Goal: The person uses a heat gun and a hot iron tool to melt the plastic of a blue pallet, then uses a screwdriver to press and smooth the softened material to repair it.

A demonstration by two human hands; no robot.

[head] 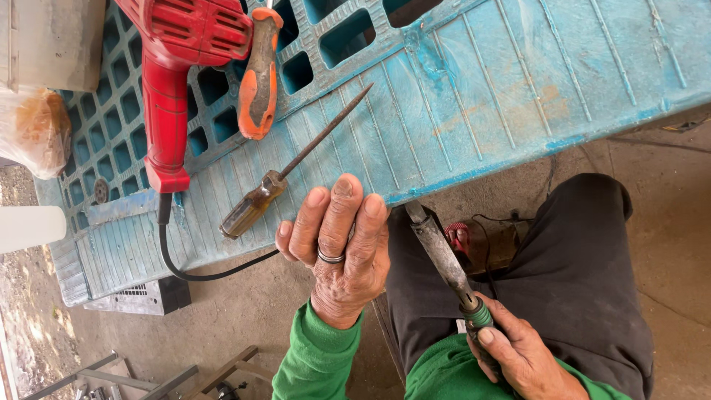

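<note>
— Looking down from the head view: what does the right hand (518, 355) hold?

— A soldering iron (444, 259). The fingers (492, 337) are wrapped tight around its green grip, and the grey, worn barrel slants up and to the left, its tip just beside the near edge of the blue plastic pallet (503, 81) that serves as the counter.

— And the left hand (337, 244)?

— It is raised just in front of the pallet's near edge, back toward the camera, fingers bent and close together, a dark ring on one of them. Whether anything sits inside the curled fingers cannot be told from this side.

— What lies on the pallet?

— A screwdriver with a brown clear handle (285, 174) lies just above the left hand, its shaft pointing up and right. Beside it, further up, lies an orange-handled tool (258, 74), touching a red power tool (174, 67) whose black cord (178, 259) loops off the near edge.

— Below?

— Dark trousers (570, 267) and green sleeves (318, 359) over a concrete floor (666, 185).
</note>
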